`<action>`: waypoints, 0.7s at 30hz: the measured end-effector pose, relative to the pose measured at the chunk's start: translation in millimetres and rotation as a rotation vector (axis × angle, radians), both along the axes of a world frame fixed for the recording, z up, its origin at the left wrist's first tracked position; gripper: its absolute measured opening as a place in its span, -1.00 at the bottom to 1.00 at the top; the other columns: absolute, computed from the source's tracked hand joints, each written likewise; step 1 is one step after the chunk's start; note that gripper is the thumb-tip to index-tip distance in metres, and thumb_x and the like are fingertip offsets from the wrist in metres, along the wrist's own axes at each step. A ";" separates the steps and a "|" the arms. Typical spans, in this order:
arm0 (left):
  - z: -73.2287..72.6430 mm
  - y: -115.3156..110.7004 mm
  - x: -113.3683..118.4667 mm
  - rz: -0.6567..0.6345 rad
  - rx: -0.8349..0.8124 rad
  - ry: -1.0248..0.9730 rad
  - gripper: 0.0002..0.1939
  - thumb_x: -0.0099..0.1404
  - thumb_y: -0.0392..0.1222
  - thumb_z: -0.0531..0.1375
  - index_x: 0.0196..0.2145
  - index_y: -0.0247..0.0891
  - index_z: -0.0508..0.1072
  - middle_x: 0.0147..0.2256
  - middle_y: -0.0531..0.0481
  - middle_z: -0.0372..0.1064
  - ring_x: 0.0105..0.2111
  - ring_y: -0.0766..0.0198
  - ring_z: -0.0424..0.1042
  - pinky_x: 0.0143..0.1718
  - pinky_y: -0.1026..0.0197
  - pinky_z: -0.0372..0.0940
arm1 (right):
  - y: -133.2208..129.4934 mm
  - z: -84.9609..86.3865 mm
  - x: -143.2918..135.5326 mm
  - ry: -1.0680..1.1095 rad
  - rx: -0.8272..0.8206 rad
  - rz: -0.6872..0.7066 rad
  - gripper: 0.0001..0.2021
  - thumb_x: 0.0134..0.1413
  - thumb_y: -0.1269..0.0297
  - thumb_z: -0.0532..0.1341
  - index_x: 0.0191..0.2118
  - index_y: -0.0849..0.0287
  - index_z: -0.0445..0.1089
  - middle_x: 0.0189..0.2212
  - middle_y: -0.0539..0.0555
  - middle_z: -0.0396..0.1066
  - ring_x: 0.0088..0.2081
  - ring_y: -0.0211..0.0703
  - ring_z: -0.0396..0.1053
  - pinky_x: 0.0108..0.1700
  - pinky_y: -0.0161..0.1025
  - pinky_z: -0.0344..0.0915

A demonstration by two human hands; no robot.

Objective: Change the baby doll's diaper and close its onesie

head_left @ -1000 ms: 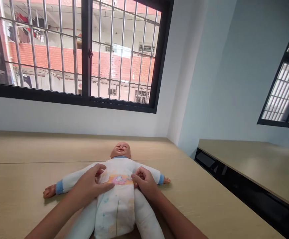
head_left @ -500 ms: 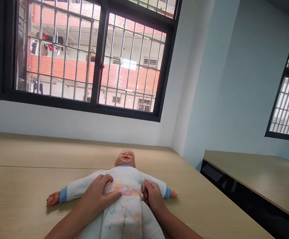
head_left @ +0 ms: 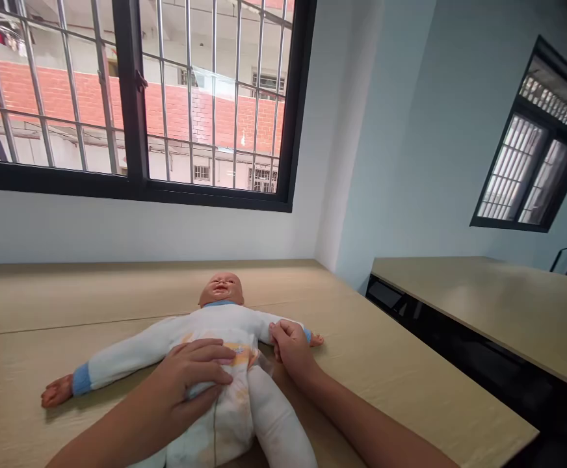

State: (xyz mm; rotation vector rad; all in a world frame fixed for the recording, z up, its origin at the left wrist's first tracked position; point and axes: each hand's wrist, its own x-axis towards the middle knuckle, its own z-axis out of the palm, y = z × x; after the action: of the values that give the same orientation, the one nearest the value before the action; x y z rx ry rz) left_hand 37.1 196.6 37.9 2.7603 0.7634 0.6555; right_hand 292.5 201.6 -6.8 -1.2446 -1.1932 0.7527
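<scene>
A baby doll (head_left: 227,320) in a white long-sleeved suit with blue cuffs lies on its back on the table, arms spread. Around its hips is a white diaper (head_left: 232,426) with an orange printed waistband. My left hand (head_left: 198,370) rests on the front of the diaper, fingers stretched out over the waistband. Beside the doll's waist, my right hand (head_left: 290,344) is closed in a pinch near the doll's sleeve. A thin, see-through side piece of the diaper stretches from the waistband towards my right fingers; its end is hidden in them.
The wooden table (head_left: 391,370) meets the wall under a barred, dark-framed window (head_left: 137,175). Across a gap on the right stands a second table (head_left: 459,286) with a black frame. A further window (head_left: 517,162) is set in the right-hand wall.
The view has turned right. My right hand has moved outward from the doll's waist, drawing the diaper's side out. My left hand now lies flatter over the waistband.
</scene>
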 end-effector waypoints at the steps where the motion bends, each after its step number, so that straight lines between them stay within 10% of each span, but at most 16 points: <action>1: 1.0 0.7 1.3 0.002 0.001 0.005 -0.73 0.46 -0.04 0.07 -0.08 0.15 0.57 0.15 0.15 0.41 0.24 0.09 0.27 0.30 -0.13 0.17 | -0.1 -1.3 -1.0 0.000 -0.004 0.014 -0.63 0.10 0.03 0.12 -0.59 0.12 0.13 -0.75 -0.14 0.04 -0.69 -0.36 -0.01 -0.62 -0.33 -0.05; 10: -10.8 11.1 2.4 0.017 -0.084 -0.105 -0.75 0.42 -0.03 0.11 -0.18 0.06 0.61 0.12 0.08 0.44 0.23 0.04 0.27 0.28 -0.16 0.17 | -2.9 1.9 1.8 -0.088 -0.016 0.222 -0.92 -0.14 0.33 0.20 -0.50 0.17 0.25 -0.63 -0.10 0.23 -0.56 -0.33 0.15 -0.50 -0.34 0.06; 21: -14.5 12.8 -1.3 -0.007 -0.119 -0.145 -0.74 0.43 -0.01 0.09 -0.16 0.05 0.60 0.12 0.07 0.43 0.22 0.08 0.29 0.31 -0.13 0.15 | 1.2 1.3 20.8 -0.263 -0.280 0.334 -0.73 -0.32 0.55 0.06 -0.38 0.17 0.32 -0.57 -0.09 0.33 -0.57 -0.30 0.29 -0.56 -0.37 0.11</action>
State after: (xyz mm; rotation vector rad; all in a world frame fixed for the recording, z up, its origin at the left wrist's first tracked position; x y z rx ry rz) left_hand 35.8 209.4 23.4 2.5747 0.7354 0.7730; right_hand 313.3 202.8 -5.4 -1.4229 -1.5761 1.0528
